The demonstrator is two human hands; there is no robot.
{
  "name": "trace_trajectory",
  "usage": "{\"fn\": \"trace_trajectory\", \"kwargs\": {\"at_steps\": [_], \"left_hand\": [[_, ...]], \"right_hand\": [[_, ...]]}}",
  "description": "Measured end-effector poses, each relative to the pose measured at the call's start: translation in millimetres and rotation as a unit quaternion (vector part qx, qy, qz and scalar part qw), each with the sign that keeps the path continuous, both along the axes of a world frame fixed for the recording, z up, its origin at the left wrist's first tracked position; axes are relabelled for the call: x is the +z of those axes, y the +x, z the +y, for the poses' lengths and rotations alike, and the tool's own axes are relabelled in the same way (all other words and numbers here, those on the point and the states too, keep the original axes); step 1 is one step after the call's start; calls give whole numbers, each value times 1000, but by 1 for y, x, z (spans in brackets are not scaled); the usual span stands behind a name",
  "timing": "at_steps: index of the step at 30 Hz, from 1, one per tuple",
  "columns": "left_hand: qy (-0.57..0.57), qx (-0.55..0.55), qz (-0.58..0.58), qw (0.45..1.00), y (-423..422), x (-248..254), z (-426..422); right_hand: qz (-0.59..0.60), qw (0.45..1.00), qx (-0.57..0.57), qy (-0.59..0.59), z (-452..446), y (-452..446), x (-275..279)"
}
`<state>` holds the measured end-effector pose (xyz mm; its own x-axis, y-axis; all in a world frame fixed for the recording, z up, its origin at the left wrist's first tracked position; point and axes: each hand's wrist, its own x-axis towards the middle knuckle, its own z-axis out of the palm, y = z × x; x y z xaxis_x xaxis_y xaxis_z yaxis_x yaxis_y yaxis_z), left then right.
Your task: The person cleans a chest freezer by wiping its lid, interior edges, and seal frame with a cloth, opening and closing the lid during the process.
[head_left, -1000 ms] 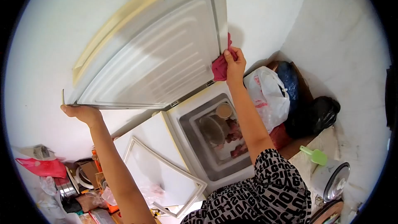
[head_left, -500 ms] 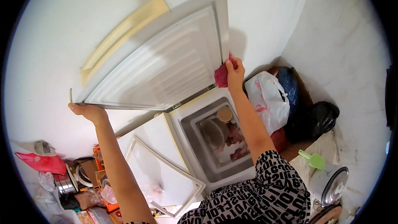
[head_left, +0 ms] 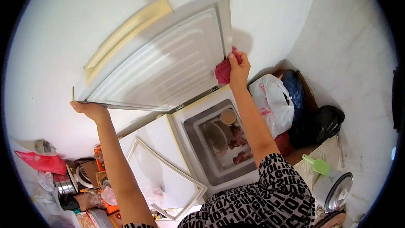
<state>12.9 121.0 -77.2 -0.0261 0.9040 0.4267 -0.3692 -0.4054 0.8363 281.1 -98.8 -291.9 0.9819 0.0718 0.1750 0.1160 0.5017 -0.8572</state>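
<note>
With our right hand [head_left: 239, 67] we clasp a bunched red cloth [head_left: 222, 72], which sits at the right edge of the raised lid [head_left: 162, 63] near its hinge. Our left hand [head_left: 92, 110] is closed around the lid's lower left corner. Just below the lid we see the open freezer [head_left: 180, 120], with a round tub [head_left: 228, 116] and reddish lumps [head_left: 241, 157] inside. To the right of the lid, lower down, we have a white plastic bag [head_left: 272, 105], a black bag [head_left: 322, 124] and, farther off, a green scoop [head_left: 320, 166].
</note>
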Motion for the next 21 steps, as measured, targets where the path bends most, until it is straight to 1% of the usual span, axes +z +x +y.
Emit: {"fn": "trace_trajectory", "kwargs": {"at_steps": [2,3,4,5,6,7,8,9,10,12,14,15,16,17,19,20,21], "left_hand": [[-5,-1,2,1000,-4,-3,2],[-5,2,2,1000,-6,-5,5],[-4,3,-6,1000,-8,-8,15],[0,3,-13,1000,-7,-6,16],[1,-8,-11,1000,-7,-7,15],[1,-19,-5,1000,-6,-6,13],[0,-20,-5,1000,-7,-7,12],[14,-23,9,1000,-6,-6,11],[28,-25,24,999,-6,-5,10],[13,-7,25,1000,-9,-9,12],[7,5,14,1000,-8,-6,11],[14,0,11,1000,-6,-6,9],[19,-4,8,1000,-4,-5,8],[21,-2,4,1000,-4,-2,9],[11,3,18,1000,-7,-6,13],[8,4,23,1000,-5,-7,12],[-2,7,11,1000,-3,-5,8]], "right_hand": [[-19,1000,11,21,-2,-6,10],[-15,1000,13,19,-3,-8,-4],[-3,1000,5,-26,4,-6,-24],[6,998,-5,-65,6,1,-31],[11,999,26,-20,2,-2,-22],[7,1000,25,-18,3,-1,-13],[3,1000,15,9,4,-3,-8],[-1,999,5,34,3,-3,-3],[1,999,6,34,2,1,2],[-31,999,-1,-32,-2,-2,3],[-30,998,-15,-55,0,1,-31],[-35,996,-32,-75,2,1,-24],[-3,998,-2,-59,-3,-3,-19],[-7,998,-1,-58,0,0,-12],[-2,1000,-9,-6,1,-8,6],[-9,999,-24,-23,-1,-9,20],[-5,999,-21,-25,-1,-6,15]]}}
